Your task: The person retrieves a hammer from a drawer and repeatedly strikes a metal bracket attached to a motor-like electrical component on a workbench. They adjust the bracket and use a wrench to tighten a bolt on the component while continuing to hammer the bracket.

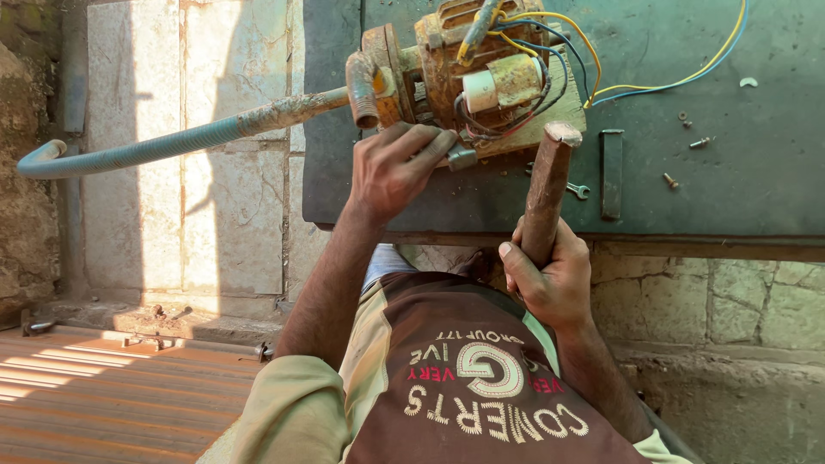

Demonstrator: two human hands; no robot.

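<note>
My right hand (554,279) is closed around the wooden handle of a hammer (547,193). My left hand (391,167) pinches a small metal piece (460,157) against the rusty motor (460,73) on the dark green table (756,180). Behind it run coloured wires (653,86) and a blue hose (172,142).

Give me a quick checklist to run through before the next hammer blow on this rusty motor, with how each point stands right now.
1. Right hand gripping the hammer handle: ok, fingers wrapped round it.
2. Left hand steadying the small metal piece against the rusty motor: ok, though the fingers lie close to the strike spot.
3. Motor seated flat on the green metal table: cannot tell, its base is hidden.
4. Loose wires out of the hammer's path: not ok, some bunch beside the hammer head.
5. Spanner and loose bolts clear of the swing: not ok for the spanner, it lies beside the handle.
</note>
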